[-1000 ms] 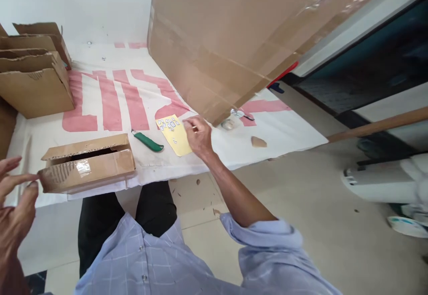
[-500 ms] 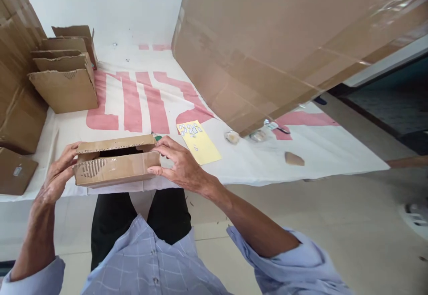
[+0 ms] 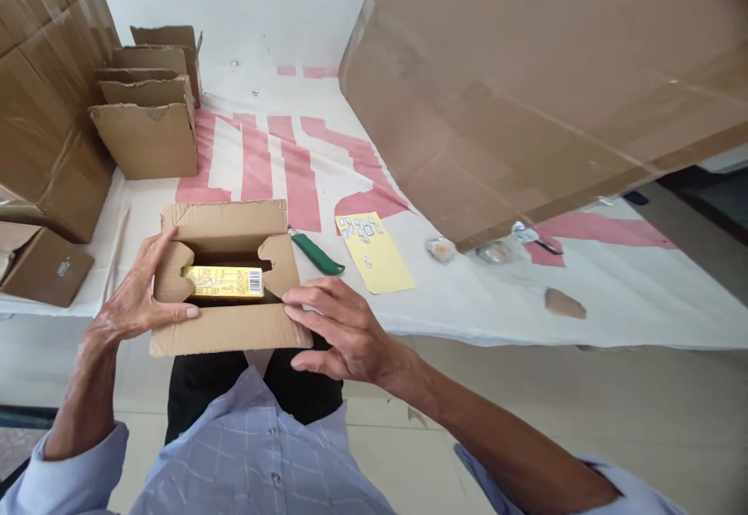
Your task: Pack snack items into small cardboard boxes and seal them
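A small cardboard box [image 3: 231,329] sits at the table's front edge with its top flaps spread outward. Inside it lies a yellow printed carton [image 3: 222,281] with a barcode. My left hand [image 3: 137,293] grips the box's left side, its thumb over the front rim. At the front right corner, the fingers of my right hand [image 3: 344,328] touch the flap, while the thumb stands apart, below them. Just behind that hand lies a green-handled knife [image 3: 315,253], its tip partly hidden by the box.
Several open cardboard boxes [image 3: 146,141] stand in a row at the back left, near a larger carton [image 3: 64,141]. A big carton [image 3: 496,94] fills the right rear. A yellow sticker sheet [image 3: 379,262] and a brown scrap [image 3: 565,303] lie on the white-covered table [image 3: 467,312].
The box's top flaps have swung open, showing the yellow carton inside. My right hand has shifted to the front right flap and its thumb has come away. The view has shifted slightly left.
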The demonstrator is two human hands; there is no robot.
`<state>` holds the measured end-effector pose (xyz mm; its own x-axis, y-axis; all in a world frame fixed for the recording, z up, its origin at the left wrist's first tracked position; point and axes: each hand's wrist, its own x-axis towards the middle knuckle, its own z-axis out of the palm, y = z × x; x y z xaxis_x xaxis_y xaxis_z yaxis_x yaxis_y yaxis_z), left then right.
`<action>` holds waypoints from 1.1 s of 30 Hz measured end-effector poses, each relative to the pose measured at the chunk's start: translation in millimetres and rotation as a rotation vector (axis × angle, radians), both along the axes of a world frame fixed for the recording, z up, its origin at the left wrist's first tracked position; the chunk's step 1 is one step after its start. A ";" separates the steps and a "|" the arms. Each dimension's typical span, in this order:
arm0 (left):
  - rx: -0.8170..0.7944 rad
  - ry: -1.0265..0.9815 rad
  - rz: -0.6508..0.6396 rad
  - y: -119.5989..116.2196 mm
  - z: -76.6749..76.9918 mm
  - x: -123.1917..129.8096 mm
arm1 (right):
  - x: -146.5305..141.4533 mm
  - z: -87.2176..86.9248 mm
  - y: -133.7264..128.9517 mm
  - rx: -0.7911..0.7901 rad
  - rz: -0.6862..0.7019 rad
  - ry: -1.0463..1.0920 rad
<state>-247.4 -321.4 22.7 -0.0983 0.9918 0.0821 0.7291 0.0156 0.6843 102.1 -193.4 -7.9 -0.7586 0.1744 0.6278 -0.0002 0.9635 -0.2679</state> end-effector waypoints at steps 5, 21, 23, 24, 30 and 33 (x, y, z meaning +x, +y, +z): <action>-0.031 0.008 0.058 2.0 5.2 7.1 | -33.3 29.4 13.3 -0.104 0.079 -0.185; 0.098 0.191 0.225 -1.2 6.9 35.0 | -44.1 62.8 30.0 0.317 -0.262 -0.682; 0.112 0.170 0.223 -2.7 6.5 35.3 | -60.0 59.5 33.4 0.222 -0.231 -0.730; 0.118 0.154 0.217 -3.7 6.4 35.0 | -68.1 58.0 35.5 0.169 -0.203 -0.753; 0.120 -0.007 0.206 -10.9 2.9 32.3 | -91.2 56.8 39.7 -0.084 -0.095 -0.897; 0.126 -0.068 0.216 -13.3 -0.2 31.5 | -87.7 53.8 35.3 -0.117 -0.172 -0.836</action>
<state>-215.9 -334.8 22.5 -0.3167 0.9294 0.1895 0.6701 0.0778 0.7382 14.4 -158.1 45.9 -0.9207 0.3582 -0.1548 0.3851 0.8982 -0.2122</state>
